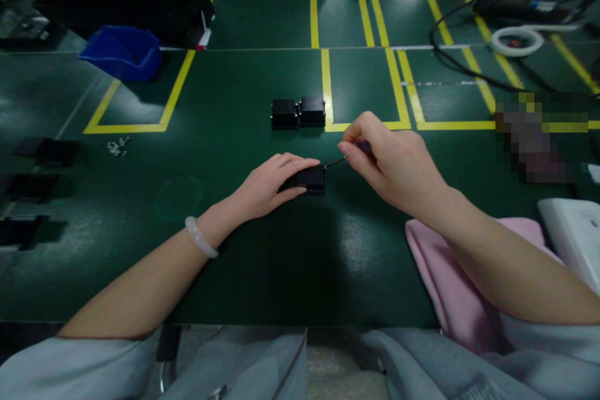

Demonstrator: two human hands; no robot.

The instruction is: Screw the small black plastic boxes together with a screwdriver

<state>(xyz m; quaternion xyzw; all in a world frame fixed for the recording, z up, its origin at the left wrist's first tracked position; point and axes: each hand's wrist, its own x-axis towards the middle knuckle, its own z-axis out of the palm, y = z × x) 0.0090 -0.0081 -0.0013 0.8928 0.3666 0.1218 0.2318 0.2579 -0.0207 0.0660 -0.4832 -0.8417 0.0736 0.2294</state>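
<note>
Here, at a dark green worktable marked with yellow tape, the left hand lies flat over a small black plastic box, pinning it down. The right hand pinches a thin dark-handled tool, tip touching the box's right edge. Two matching black boxes sit just beyond.

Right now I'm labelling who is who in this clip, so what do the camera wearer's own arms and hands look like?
Both forearms are bare, with no gloves on the left hand or right hand. A pale, smooth bangle circles the left wrist. Light grey short sleeves show at the bottom edge of the picture.
</note>
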